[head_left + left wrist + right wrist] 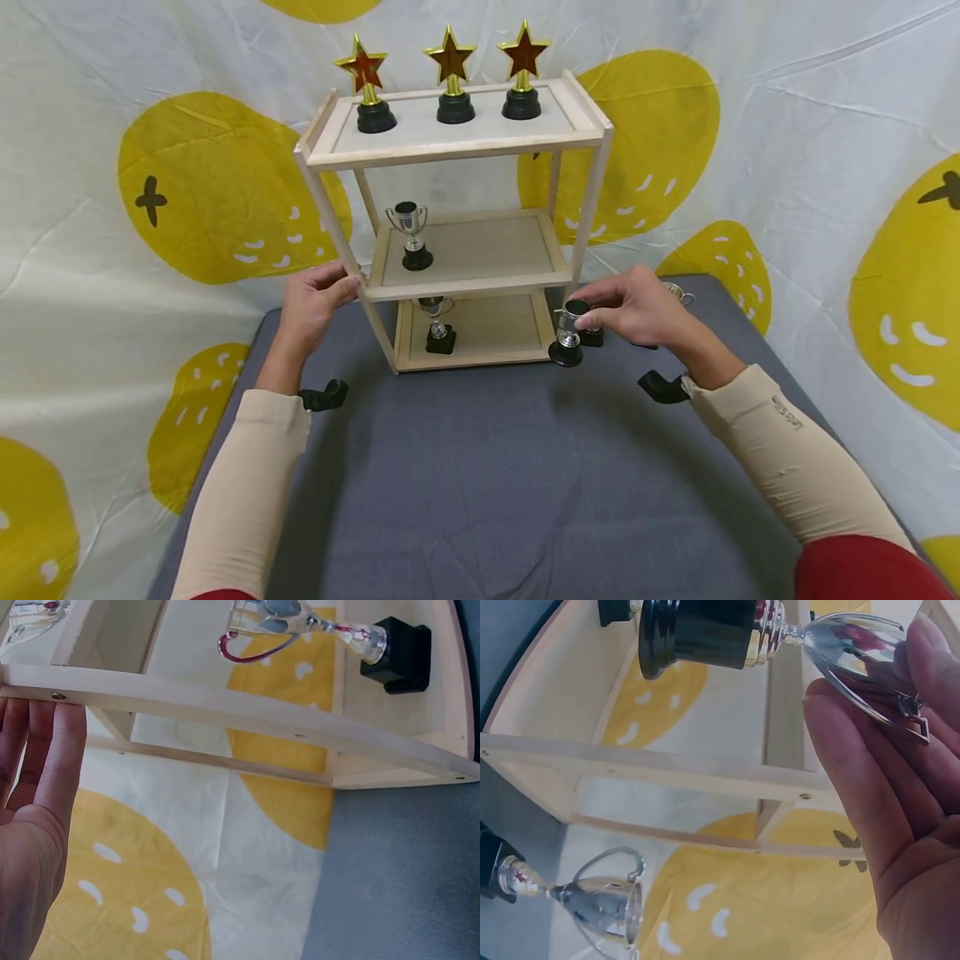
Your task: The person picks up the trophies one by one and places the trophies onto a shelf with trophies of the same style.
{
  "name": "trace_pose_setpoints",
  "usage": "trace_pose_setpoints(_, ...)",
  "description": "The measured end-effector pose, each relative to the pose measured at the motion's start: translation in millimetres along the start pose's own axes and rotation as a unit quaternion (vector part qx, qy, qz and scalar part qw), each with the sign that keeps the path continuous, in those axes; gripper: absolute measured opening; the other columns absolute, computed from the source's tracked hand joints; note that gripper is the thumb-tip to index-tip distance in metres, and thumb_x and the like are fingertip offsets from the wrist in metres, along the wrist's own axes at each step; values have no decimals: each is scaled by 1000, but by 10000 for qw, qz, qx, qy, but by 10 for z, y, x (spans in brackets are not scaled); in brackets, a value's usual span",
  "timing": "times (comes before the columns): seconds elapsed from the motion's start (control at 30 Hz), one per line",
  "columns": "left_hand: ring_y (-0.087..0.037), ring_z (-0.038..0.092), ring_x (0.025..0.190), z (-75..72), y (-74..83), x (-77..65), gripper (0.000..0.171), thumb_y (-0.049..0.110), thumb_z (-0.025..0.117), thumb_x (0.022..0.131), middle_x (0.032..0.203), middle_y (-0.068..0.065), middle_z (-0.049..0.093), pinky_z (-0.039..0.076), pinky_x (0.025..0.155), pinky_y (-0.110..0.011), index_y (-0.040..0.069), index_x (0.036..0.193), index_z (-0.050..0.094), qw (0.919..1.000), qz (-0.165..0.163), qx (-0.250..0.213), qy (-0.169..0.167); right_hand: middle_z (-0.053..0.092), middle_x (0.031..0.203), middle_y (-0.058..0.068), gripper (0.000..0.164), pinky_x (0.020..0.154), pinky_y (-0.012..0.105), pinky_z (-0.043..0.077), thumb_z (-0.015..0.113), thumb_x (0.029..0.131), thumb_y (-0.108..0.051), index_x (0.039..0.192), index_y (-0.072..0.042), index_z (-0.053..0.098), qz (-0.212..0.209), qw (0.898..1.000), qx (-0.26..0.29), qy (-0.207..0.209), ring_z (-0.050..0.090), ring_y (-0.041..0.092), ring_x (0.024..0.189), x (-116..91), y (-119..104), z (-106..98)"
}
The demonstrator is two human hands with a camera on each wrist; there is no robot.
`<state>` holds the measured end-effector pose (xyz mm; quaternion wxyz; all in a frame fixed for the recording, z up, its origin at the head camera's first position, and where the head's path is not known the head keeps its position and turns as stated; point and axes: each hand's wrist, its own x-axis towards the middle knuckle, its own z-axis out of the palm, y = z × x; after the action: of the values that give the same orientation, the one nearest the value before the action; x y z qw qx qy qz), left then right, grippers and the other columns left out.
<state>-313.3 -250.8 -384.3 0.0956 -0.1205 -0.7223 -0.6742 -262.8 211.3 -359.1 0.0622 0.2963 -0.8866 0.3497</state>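
Note:
My right hand [637,308] pinches a small silver trophy cup [566,353] by its bowl, thumb on one side and fingers on the other. Its round black base hangs down, just in front of the shelf's lower right corner. In the right wrist view the cup [705,634] lies across the top, part of its bowl hidden by the fingers. My left hand [309,308] grips the left post of the three-tier wooden shelf [465,289] at middle-tier height. The left wrist view shows its fingertips [69,724] against the wood.
Three gold star trophies [454,107] line the top tier. One silver cup [408,218] stands left on the middle tier, another [440,339] left on the bottom tier. More trophies, partly hidden by my right hand, include a cup [678,292]. A patterned cloth [75,208] hangs behind the grey table [465,467].

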Motion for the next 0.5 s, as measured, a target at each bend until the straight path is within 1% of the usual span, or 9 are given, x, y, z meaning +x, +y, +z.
trace_pose_setpoints(0.13, -3, 74, 90, 1, 1, 6, 35, 5, 71, 97, 98, 11, 76, 62, 82, -19, -9, 129, 69, 9999, -6, -114, -8, 80, 88, 10, 26, 48, 22, 33, 86, 84, -8, 109, -4, 82, -13, 10000, 19, 31, 41, 3, 51, 36, -54, -7)
trace_pose_setpoints(0.3, -3, 73, 90, 0, 2, 10, 36, 5, 71, 98, 97, 11, 75, 62, 81, -18, -11, 130, 67, 10000, -8, -78, -12, 81, 91, 13, 27, 48, 22, 32, 86, 85, -9, 110, -2, 81, -6, 9999, 117, 40, 43, 5, 51, 90, -134, -29)
trace_pose_setpoints(0.37, -3, 73, 90, 1, 1, 8, 38, 5, 71, 98, 98, 12, 75, 62, 82, -18, -12, 131, 66, 10000, 3, -14, -33, 81, 92, 13, 27, 48, 22, 34, 86, 85, -10, 111, -2, 81, 31, 9999, 133, 30, 46, 5, 53, 109, -165, -35)
trace_pose_setpoints(0.5, -3, 73, 91, 3, -7, 7, 39, 6, 71, 98, 99, 12, 75, 62, 82, -18, -14, 131, 65, 10000, -13, 34, -32, 81, 91, 12, 25, 49, 22, 35, 85, 85, -9, 109, -3, 82, -29, 9999, 157, 13, 52, 6, 58, 145, -211, -44)
